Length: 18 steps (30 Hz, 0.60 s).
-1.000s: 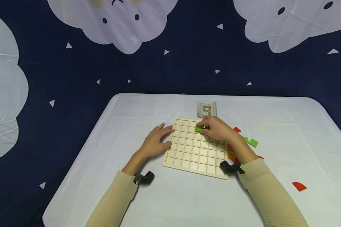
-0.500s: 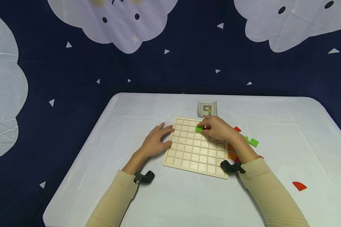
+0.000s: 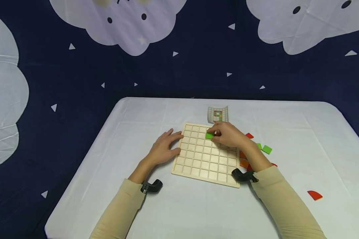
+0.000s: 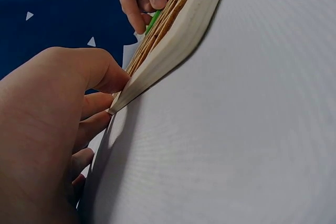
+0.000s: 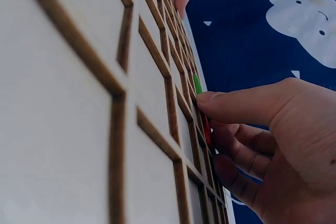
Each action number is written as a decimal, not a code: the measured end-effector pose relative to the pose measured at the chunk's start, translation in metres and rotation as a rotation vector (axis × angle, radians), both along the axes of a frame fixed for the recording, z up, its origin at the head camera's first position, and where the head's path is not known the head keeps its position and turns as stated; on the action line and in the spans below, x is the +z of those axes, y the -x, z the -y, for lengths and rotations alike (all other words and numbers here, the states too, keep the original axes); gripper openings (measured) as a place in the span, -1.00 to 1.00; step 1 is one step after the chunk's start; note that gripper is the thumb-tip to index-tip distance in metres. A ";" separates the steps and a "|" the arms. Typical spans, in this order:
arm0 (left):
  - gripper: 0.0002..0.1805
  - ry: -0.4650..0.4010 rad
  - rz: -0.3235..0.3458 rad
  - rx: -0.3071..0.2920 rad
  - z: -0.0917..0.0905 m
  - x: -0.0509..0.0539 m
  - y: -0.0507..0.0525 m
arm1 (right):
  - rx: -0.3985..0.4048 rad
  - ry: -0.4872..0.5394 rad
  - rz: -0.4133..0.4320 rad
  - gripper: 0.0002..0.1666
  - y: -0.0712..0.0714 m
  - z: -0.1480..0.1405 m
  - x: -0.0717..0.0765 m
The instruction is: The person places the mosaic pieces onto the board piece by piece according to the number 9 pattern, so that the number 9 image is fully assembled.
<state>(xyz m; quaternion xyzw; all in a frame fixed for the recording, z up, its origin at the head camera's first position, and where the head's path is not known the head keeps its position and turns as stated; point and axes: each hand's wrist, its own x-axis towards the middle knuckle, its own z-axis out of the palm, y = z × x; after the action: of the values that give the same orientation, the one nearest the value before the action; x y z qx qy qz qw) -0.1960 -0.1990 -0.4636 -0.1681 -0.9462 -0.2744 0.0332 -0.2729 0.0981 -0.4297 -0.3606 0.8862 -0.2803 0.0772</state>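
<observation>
A wooden board [image 3: 197,156] with a square grid of recessed cells lies on the white table. My left hand [image 3: 163,150] rests at its left edge, fingers spread, with tips touching the rim in the left wrist view. Over the far part of the board, my right hand [image 3: 228,135] pinches a green square tile [image 3: 208,135] between thumb and forefinger; the tile lies flat against the grid. A red piece [image 5: 207,132] shows just behind the right thumb in the right wrist view, mostly hidden by the fingers.
Beyond the board stands a curled pattern card [image 3: 217,114] with a small coloured grid. Right of the board lie green tiles [image 3: 267,149], orange pieces [image 3: 244,164] and red pieces [image 3: 249,135], partly behind the right forearm. One red quarter-round piece [image 3: 314,195] lies apart, farther right.
</observation>
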 end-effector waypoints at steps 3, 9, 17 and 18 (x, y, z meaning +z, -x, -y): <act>-0.42 0.002 0.001 -0.002 0.000 0.000 0.000 | -0.005 -0.001 -0.002 -0.58 0.000 0.000 -0.001; -0.41 0.014 -0.001 0.000 0.000 0.000 0.001 | -0.012 0.007 0.003 -0.58 0.001 0.000 -0.001; -0.41 0.013 0.007 0.005 0.000 -0.001 0.001 | -0.003 0.005 0.001 -0.57 0.001 0.000 -0.001; -0.41 0.013 0.009 0.005 0.000 -0.001 0.001 | -0.005 0.007 0.005 -0.57 0.000 0.000 -0.001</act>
<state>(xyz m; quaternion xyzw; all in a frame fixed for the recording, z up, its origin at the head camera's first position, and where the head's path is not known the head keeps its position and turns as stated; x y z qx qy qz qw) -0.1973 -0.1993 -0.4648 -0.1645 -0.9486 -0.2689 0.0287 -0.2730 0.0983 -0.4304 -0.3581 0.8860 -0.2843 0.0773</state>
